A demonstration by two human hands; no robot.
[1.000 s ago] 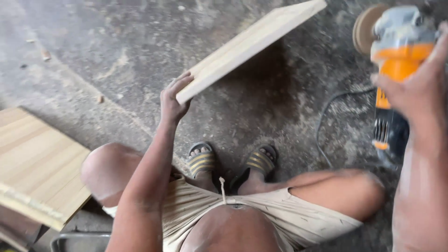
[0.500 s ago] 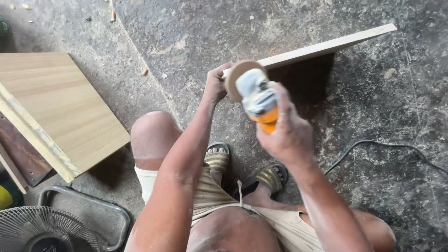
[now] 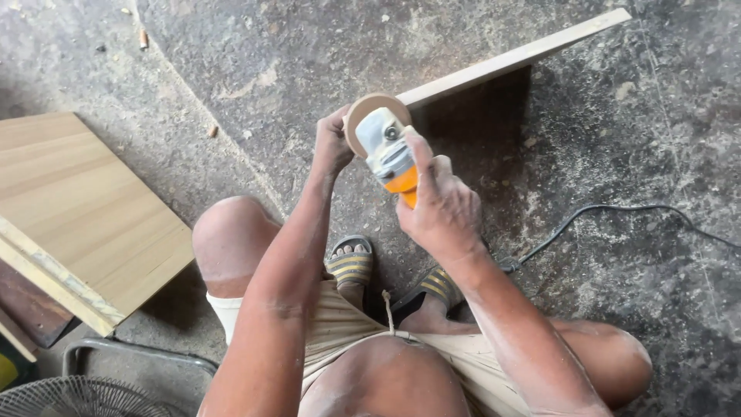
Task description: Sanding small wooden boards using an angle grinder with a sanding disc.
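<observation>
A pale wooden board [image 3: 515,55] stands on edge over the dusty concrete floor, running from the centre up to the upper right. My left hand [image 3: 330,144] grips its near end. My right hand [image 3: 440,208] holds an orange and grey angle grinder [image 3: 388,153]. The grinder's round tan sanding disc [image 3: 363,116] sits against the board's near end, right beside my left hand. My knees and sandalled feet are below the hands.
A stack of light wooden panels [image 3: 73,216] lies at the left. A black power cord [image 3: 617,212] trails across the floor at the right. A metal frame [image 3: 139,357] and a fan grille [image 3: 77,398] sit at the bottom left. Sawdust covers the floor.
A second ago the grinder was held up at the far right, away from the board. It has since come to the board's near end, and the board has turned more edge-on.
</observation>
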